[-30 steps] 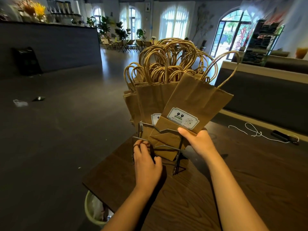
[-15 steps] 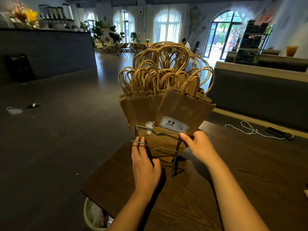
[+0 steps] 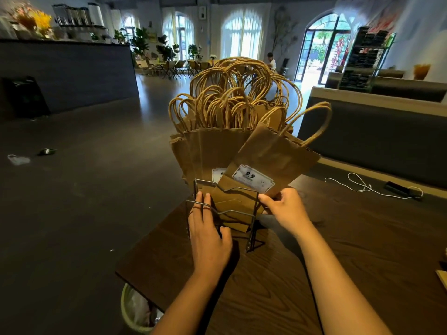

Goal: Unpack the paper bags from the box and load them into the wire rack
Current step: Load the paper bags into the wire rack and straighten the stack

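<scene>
On one table [image 3: 362,250], one wire rack [image 3: 225,209], two hands.

front bag's label [image 3: 253,181] print too blurred to read.

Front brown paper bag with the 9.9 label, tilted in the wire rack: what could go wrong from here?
1. The front brown paper bag leans right, pinched only at its lower edge by the right hand; it may crease or snag on the grey wire rack.
2. The rack stands near the dark wooden table corner, top-heavy with handled paper bags; if the left hand lets go, it might tip.
</scene>
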The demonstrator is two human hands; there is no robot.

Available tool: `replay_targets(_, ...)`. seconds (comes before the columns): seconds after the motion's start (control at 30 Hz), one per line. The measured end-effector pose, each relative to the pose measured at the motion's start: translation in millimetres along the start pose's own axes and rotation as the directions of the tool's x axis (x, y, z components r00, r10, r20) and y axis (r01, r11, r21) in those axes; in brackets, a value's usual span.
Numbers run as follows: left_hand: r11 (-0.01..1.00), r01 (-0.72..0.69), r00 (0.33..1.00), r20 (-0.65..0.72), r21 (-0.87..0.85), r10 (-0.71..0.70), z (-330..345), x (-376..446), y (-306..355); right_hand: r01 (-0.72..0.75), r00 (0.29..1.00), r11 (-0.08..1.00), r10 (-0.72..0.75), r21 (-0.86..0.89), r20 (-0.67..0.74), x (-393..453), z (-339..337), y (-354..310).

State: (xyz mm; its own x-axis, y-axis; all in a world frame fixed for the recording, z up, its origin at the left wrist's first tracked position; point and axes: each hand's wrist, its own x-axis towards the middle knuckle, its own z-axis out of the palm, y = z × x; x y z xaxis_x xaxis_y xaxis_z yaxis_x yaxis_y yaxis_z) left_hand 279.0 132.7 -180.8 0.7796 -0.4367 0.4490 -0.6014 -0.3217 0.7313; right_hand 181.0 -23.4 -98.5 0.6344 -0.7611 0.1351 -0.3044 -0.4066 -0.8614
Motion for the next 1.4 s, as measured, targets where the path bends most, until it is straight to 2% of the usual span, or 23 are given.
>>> replay_targets(0.1,1.000,0.014,1.000,0.004,0.006,-0.014,1.7,0.5,-1.2,-0.021,0.988,0.991,0.041,-0.129,0.149,3.4,-8.9,1.7)
replay_targets(0.17,1.000,0.018,1.000,0.009,0.005,-0.018,1.7,0.8,-2.2,-0.023,0.979,0.994,0.043,-0.107,0.197,3.7,-11.2,2.2)
replay_targets(0.23,1.000,0.020,1.000,0.012,-0.004,-0.020,0.2,0.6,-1.9,0.042,0.989,0.999,-0.037,-0.033,0.146,1.4,-10.0,0.4)
replay_targets(0.33,1.000,-0.002,1.000,0.006,-0.024,0.002,-1.3,0.4,0.2,0.120,0.992,0.985,-0.113,0.127,-0.062,-3.9,-11.1,-6.1)
replay_targets(0.4,0.999,0.002,1.000,0.008,-0.032,-0.002,-1.8,0.5,1.5,0.175,0.977,0.981,-0.162,0.087,-0.137,-4.4,-12.5,-7.5)
replay_targets(0.5,0.999,-0.012,1.000,0.015,-0.031,0.013,-1.4,0.4,0.4,0.119,0.993,0.985,-0.120,-0.122,-0.003,-3.2,-7.9,-6.6)
replay_targets(0.57,1.000,-0.019,1.000,0.014,-0.018,0.020,-1.2,0.5,-0.3,0.087,0.995,0.984,-0.080,-0.156,0.052,-1.3,-3.4,-5.4)
replay_targets(0.77,1.000,-0.011,1.000,0.017,-0.020,0.011,-1.7,0.7,-1.1,0.047,0.998,0.998,-0.046,-0.040,0.038,-0.5,-1.1,-1.0)
replay_targets(0.9,1.000,0.004,1.000,0.013,0.005,-0.004,1.4,0.8,-3.1,0.021,1.000,0.993,-0.019,-0.115,0.018,1.5,0.2,0.9)
replay_targets(1.07,1.000,-0.002,1.000,0.027,0.017,0.002,0.9,0.1,-3.4,0.020,0.999,0.992,-0.025,-0.127,-0.038,1.5,8.9,6.6)
replay_targets(1.4,0.998,0.033,0.999,0.034,0.047,-0.035,-7.1,-7.4,5.3,0.067,0.997,0.997,-0.065,0.047,-0.030,-27.1,1.1,25.0)
